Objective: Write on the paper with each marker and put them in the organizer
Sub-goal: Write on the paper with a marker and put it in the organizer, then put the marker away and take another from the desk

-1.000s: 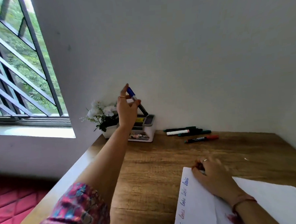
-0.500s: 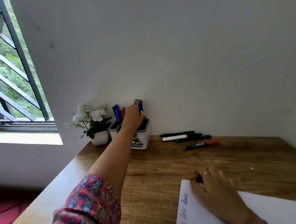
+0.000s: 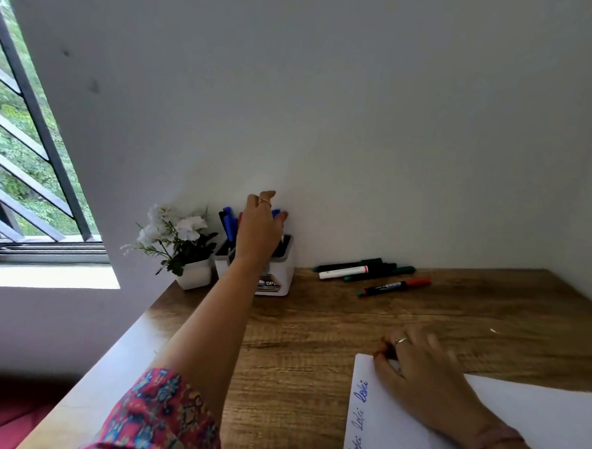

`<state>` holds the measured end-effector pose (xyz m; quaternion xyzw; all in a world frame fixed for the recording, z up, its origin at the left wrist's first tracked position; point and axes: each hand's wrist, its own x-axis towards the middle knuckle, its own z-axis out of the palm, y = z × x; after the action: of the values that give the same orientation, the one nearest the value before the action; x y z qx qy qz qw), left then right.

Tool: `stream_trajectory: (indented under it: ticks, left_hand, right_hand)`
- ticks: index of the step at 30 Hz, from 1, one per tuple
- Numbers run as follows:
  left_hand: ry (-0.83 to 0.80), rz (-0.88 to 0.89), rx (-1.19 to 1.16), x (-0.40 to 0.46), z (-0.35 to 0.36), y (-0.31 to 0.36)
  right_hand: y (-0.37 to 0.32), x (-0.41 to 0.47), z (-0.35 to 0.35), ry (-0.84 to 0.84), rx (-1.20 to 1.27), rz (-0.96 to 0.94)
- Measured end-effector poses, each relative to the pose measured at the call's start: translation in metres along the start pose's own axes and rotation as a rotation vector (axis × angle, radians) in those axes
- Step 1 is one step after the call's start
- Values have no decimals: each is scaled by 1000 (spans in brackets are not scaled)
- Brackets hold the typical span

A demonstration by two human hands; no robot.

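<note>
A white organizer (image 3: 277,277) stands at the back of the wooden desk (image 3: 294,344) against the wall. My left hand (image 3: 259,230) reaches over it, finger and thumb pinching the top of a blue marker (image 3: 276,212) that stands in the organizer. Other blue and dark markers (image 3: 229,224) stand in its left part. My right hand (image 3: 422,372) rests on the top corner of the white paper (image 3: 538,417), fingers bent; a dark patch beneath them is unclear. Blue writing (image 3: 361,416) runs along the paper's left edge.
Loose markers lie by the wall right of the organizer: a white one (image 3: 343,273), dark green ones (image 3: 379,273) and a red-capped one (image 3: 394,286) nearer me. A small white pot of white flowers (image 3: 194,274) stands left of the organizer. A barred window (image 3: 20,153) is at far left.
My left hand lowered the blue marker from above the organizer down into it and still pinches its top. The view shifted right and closer. My right hand stayed on the paper.
</note>
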<state>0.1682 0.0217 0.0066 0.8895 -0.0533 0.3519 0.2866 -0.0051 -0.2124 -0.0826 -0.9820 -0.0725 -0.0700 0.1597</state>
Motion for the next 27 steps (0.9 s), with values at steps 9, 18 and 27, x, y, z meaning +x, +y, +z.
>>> stream_trajectory:
  ticks: [9,18,27]
  left_hand:
    - [-406,280,-8,-74,54,70]
    - [-524,144,171,-101,87,69]
    - [-229,-321,-565,-114,20,66]
  right_hand:
    - [0,3,3,0,-12,22]
    - [7,2,3,2,-4,18]
    - [5,2,-1,3,8,21]
